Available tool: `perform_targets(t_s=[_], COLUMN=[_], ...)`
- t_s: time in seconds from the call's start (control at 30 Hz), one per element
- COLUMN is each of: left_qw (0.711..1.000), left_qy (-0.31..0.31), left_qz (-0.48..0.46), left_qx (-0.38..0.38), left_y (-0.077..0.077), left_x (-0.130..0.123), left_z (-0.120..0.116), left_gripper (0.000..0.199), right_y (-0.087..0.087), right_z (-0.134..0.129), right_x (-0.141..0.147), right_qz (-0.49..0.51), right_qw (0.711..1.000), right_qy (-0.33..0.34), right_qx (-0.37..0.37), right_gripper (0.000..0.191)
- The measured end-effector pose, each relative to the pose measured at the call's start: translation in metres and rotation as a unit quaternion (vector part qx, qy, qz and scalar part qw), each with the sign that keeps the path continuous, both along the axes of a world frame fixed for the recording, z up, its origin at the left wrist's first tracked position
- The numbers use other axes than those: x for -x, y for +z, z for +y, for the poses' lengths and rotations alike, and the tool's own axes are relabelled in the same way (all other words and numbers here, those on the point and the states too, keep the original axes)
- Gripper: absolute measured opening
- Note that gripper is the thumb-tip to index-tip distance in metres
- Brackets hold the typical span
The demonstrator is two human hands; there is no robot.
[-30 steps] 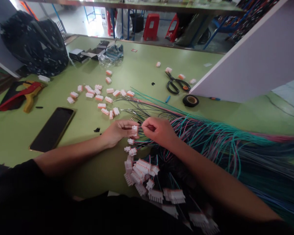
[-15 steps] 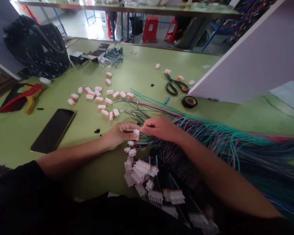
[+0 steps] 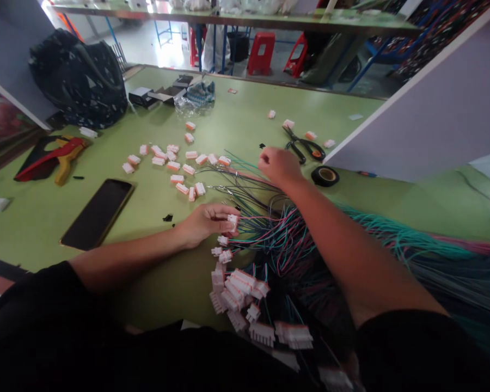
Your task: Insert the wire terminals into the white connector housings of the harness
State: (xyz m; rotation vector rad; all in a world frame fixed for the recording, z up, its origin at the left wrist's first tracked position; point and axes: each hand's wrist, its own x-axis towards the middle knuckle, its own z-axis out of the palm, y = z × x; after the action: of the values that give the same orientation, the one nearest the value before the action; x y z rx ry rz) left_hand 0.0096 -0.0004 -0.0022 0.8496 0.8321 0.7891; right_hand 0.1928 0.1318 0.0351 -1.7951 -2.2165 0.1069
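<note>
Since the right hand (image 3: 281, 166) has moved near the scissors (image 3: 297, 141), only the left hand (image 3: 205, 223) pinches the plug (image 3: 233, 221); whether the curled right fingers hold anything, I can't tell.

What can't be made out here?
In the head view:
Right hand: whether it grips anything; curled fingers hide this.
Connector in the left hand: fine detail, too small, partly under the thumb.
Wire bundle: middle, behind the right forearm; far end, cut off by the right edge.
</note>
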Motion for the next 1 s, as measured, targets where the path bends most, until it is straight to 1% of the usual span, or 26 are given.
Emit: perform_targets(t_s=[0.03, 0.07, 0.1, 0.13, 0.17, 0.2, 0.27, 0.33, 0.4, 0.43, 0.5, 0.57, 0.63, 0.67, 0.73, 0.83, 1.0], left_qw=[1.0, 1.0, 1.0, 1.0, 1.0, 1.0, 0.999, 0.999, 0.999, 0.999, 1.0, 1.0, 0.999, 0.999, 0.999, 0.998, 0.999], left_qy=[-0.001, -0.001, 0.0, 0.001, 0.004, 0.006, 0.009, 0.008, 0.005, 0.004, 0.002, 0.002, 0.001, 0.0, -0.004, -0.003, 0.001], left_qz=[-0.002, -0.005, -0.009, -0.013, -0.019, -0.024, -0.03, -0.024, -0.014, -0.011, -0.011, -0.017, -0.026, -0.03, -0.035, -0.042, -0.037], left_qx=[-0.004, -0.008, -0.012, -0.013, -0.014, -0.013, -0.016, -0.024, -0.032, -0.033, -0.029, -0.024, -0.025, -0.027, -0.033, -0.04, -0.038], left_y=[0.0, -0.001, -0.002, -0.002, -0.003, -0.004, -0.005, -0.006, -0.006, -0.006, -0.007, -0.008, -0.01, -0.01, -0.01, -0.01, -0.007], left_x=[0.0, 0.0, 0.0, 0.0, 0.0, 0.0, 0.001, 0.002, 0.003, 0.003, 0.004, 0.004, 0.004, 0.004, 0.004, 0.003, 0.003], left_z=[0.0, 0.0, 0.0, 0.0, 0.0, 0.0, 0.001, 0.002, 0.003, 0.003, 0.003, 0.003, 0.002, 0.002, 0.002, 0.002, 0.001], left_gripper=[0.026, 0.027, 0.027, 0.027, 0.028, 0.028, 0.028, 0.028, 0.025, 0.024, 0.023, 0.025, 0.025, 0.025, 0.025, 0.024, 0.025], right_y=[0.005, 0.011, 0.017, 0.023, 0.029, 0.033, 0.039, 0.041, 0.039, 0.037, 0.031, 0.024, 0.016, 0.012, 0.007, 0.004, 0.006], right_z=[-0.002, -0.006, -0.011, -0.019, -0.028, -0.039, -0.061, -0.08, -0.093, -0.097, -0.101, -0.102, -0.101, -0.101, -0.101, -0.104, -0.112], right_x=[-0.004, -0.006, -0.008, -0.008, -0.006, -0.003, 0.006, 0.016, 0.021, 0.021, 0.016, 0.007, -0.003, -0.006, -0.011, -0.011, -0.004], right_qz=[0.084, 0.173, 0.259, 0.329, 0.372, 0.389, 0.367, 0.337, 0.312, 0.302, 0.283, 0.266, 0.254, 0.254, 0.27, 0.281, 0.226], right_qw=[0.996, 0.985, 0.965, 0.942, 0.92, 0.905, 0.895, 0.885, 0.88, 0.883, 0.9, 0.922, 0.938, 0.941, 0.938, 0.932, 0.945], right_qy=[-0.021, -0.027, -0.018, 0.011, 0.058, 0.108, 0.193, 0.257, 0.294, 0.298, 0.277, 0.235, 0.192, 0.176, 0.157, 0.156, 0.183], right_qx=[-0.001, 0.012, 0.036, 0.067, 0.104, 0.132, 0.166, 0.194, 0.202, 0.198, 0.179, 0.153, 0.136, 0.135, 0.148, 0.17, 0.153], right_gripper=[0.017, 0.015, 0.014, 0.014, 0.014, 0.014, 0.011, 0.011, 0.012, 0.013, 0.014, 0.015, 0.016, 0.017, 0.019, 0.018, 0.015])
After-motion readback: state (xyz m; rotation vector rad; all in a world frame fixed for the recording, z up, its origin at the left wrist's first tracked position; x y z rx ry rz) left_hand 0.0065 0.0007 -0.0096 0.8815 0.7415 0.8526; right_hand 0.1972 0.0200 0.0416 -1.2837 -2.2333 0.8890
